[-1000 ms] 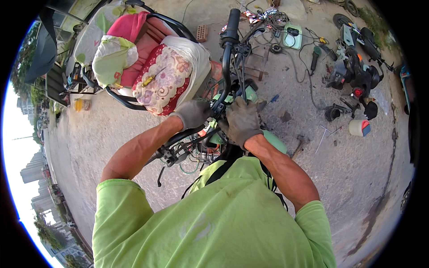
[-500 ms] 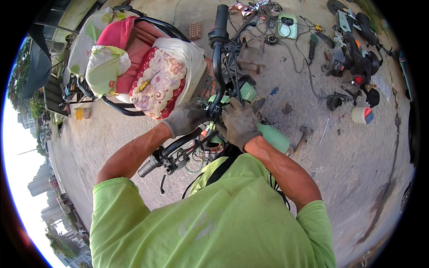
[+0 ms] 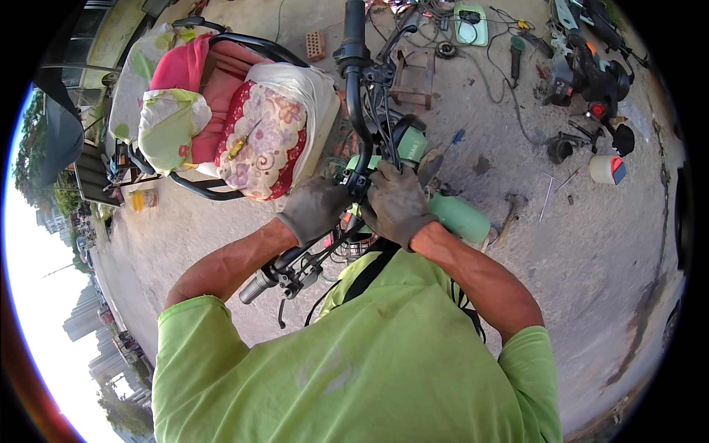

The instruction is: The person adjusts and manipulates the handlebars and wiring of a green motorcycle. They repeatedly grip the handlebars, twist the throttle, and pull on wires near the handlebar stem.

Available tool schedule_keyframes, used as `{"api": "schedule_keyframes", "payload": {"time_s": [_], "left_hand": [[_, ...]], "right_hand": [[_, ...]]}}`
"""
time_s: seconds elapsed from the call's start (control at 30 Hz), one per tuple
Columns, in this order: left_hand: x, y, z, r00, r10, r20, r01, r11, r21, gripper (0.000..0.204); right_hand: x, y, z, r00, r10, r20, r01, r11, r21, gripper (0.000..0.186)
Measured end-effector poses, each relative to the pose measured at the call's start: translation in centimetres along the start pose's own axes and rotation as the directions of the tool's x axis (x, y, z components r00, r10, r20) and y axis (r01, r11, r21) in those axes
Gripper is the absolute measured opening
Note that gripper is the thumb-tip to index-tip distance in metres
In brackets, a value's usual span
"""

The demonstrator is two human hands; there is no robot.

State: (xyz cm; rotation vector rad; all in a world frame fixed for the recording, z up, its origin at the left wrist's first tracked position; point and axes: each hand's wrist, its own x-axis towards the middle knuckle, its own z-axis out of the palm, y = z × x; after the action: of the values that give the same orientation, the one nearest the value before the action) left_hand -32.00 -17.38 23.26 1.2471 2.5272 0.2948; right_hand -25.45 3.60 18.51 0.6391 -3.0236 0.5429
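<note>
A black handlebar (image 3: 358,125) with grips, levers and cables crosses the middle, above a mint-green vehicle body (image 3: 458,216). My left hand (image 3: 314,209), in a grey glove, is closed at the left of the central stem clamp (image 3: 360,182); what its fingertips hold is hidden. My right hand (image 3: 393,199), gloved likewise, lies on the other side of that clamp with bent fingers closed over the cables or stem; its exact hold is unclear. Both forearms come up from below, past a green shirt.
A padded seat with floral cloth (image 3: 255,133) stands at upper left, near a brick (image 3: 314,46). A wooden stool (image 3: 413,85), cables, an angle grinder (image 3: 515,59), a hammer (image 3: 509,214), T-wrench (image 3: 550,188) and tub (image 3: 605,169) lie around. A dark scooter (image 3: 594,96) is at right.
The view has shifted, with the upper handlebar grip higher and farther left. My left hand sits slightly lower beside the clamp; both hands remain at the stem.
</note>
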Motion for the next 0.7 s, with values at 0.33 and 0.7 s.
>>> {"api": "schedule_keyframes", "payload": {"time_s": [0.33,0.7], "left_hand": [[0.6,-4.1,0.2,0.962,0.274,-0.008,-0.273,0.956,-0.104,0.010],[0.3,-1.4,0.1,0.999,0.017,0.044,-0.010,0.988,-0.157,0.009]], "right_hand": [[0.1,0.0,-0.7,0.999,-0.017,0.045,0.017,1.000,0.002,0.033],[0.5,-0.1,-0.3,0.997,-0.006,0.071,0.005,1.000,0.010,0.031]]}}
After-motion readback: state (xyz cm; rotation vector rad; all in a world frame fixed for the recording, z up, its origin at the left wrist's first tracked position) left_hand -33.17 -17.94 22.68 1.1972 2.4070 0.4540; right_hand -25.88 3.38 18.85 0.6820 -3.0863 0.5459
